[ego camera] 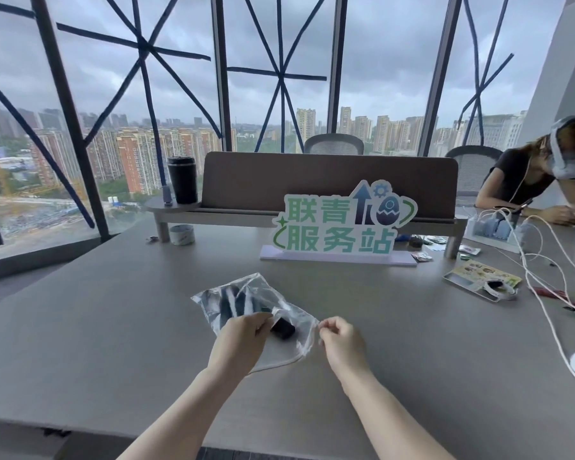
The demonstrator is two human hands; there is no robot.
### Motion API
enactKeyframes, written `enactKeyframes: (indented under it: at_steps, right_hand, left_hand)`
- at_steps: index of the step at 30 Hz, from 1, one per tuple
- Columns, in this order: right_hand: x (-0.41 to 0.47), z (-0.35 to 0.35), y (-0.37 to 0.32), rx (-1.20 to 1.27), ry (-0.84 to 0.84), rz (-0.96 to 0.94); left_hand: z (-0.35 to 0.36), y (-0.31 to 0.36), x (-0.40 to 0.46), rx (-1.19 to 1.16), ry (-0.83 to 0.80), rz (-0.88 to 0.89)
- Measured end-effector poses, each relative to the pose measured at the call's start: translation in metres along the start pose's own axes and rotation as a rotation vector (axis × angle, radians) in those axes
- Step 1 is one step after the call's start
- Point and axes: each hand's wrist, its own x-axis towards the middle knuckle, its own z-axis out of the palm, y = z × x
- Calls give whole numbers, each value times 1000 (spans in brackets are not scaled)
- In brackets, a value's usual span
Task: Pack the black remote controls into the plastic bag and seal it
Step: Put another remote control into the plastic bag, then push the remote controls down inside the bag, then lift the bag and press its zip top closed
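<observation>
A clear plastic bag [256,310] lies flat on the grey table [113,327], in front of the green sign [341,224]. Black remote controls [246,302] show through the bag, lying inside it. The left hand [243,338] pinches the bag's near edge over the remotes. The right hand [341,341] pinches the bag's right corner, fingers curled closed on the plastic.

A grey counter [113,310] carries a green-and-white sign [341,224] with Chinese characters, standing before a brown divider panel [312,174]. On the shelf at the panel's left end stands a black tumbler [182,179] — a roll of tape [181,234] sits below. White cables [541,260] trail across the right side, near a seated person [525,184] — beyond the windows, apartment towers.
</observation>
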Motion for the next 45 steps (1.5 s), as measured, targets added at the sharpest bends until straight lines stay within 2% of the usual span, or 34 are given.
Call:
enactKeyframes:
  at_steps: [2,4,6,9,12,14,17,19,22,25,27,30,34,41,43,45]
  right_hand:
    - [4,-3,2,-98,-17,-22]
    - [11,0,1,-183,-144,-49]
    - [17,9,-2,-267,-186,-97]
    - [27,16,-6,-357,-85,-172]
    - [27,12,-14,-325,-32,-193]
    - [26,8,-26,-220,-66,-149]
    - [23,-5,-60,99,-125,-52]
    - [18,-19,-92,290,-138,-41]
    - [11,-41,-140,526,-132,-140]
    - [4,-57,-171,574,-75,-261]
    - [1,-66,-177,552,-66,-300]
    - [-5,-79,-174,479,-64,-289]
    - [-16,-95,-166,362,-36,-286]
    - [-30,-129,-163,183,60,-347]
    - [-33,-140,-163,-36,175,-385]
    - [-35,-145,-162,-415,379,-446]
  left_hand:
    - [-1,-3,-4,43,-62,11]
    - [-2,-3,-11,162,-188,-3]
    - [-4,-4,-18,310,-271,-22]
    - [-10,-10,-27,421,-272,-70]
    - [-24,-22,-22,412,-187,-148]
    - [-36,-26,-10,277,-103,-203]
    - [-62,-11,18,-185,81,-300]
    - [-88,7,40,-351,204,-247]
    - [-129,40,65,-527,307,-122]
    - [-155,63,73,-632,326,-76]
    - [-160,68,71,-647,279,-48]
    - [-147,61,62,-519,167,-9]
    - [-127,50,51,-384,209,23]
    - [-114,65,39,-615,145,-97]
    - [-115,78,37,-673,136,-82]
    - [-113,93,36,-707,118,-51]
